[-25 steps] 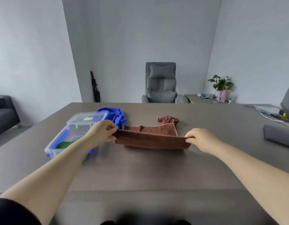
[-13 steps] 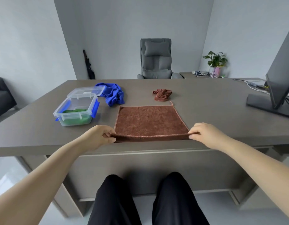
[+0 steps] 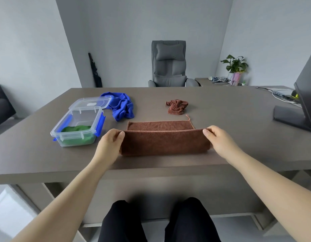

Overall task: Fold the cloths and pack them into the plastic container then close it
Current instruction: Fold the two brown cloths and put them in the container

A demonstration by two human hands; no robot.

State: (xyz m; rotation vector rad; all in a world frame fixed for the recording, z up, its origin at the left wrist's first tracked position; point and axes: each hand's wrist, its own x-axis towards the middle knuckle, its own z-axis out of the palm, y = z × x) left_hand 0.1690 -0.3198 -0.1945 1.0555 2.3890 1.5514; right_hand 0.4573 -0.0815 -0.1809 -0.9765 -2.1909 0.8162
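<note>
holding one of two brown cloths (image 3: 165, 142)

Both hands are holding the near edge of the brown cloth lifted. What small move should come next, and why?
Probably carry that edge forward and lay it on the far edge. The left hand and right hand pinch the corners of the brown cloth, its near half is raised, and only a strip of the far half lies uncovered on the desk, so the fold is unfinished.

1. No readable text, brand, number or sign anywhere.
2. Container lid (image 3: 92, 104), far left on the worktop (image 3: 221, 109): pale oval patch at centre, nothing legible on it.
3. Pink packet (image 3: 236, 79) by the plant, far right: print too small to read.
</note>
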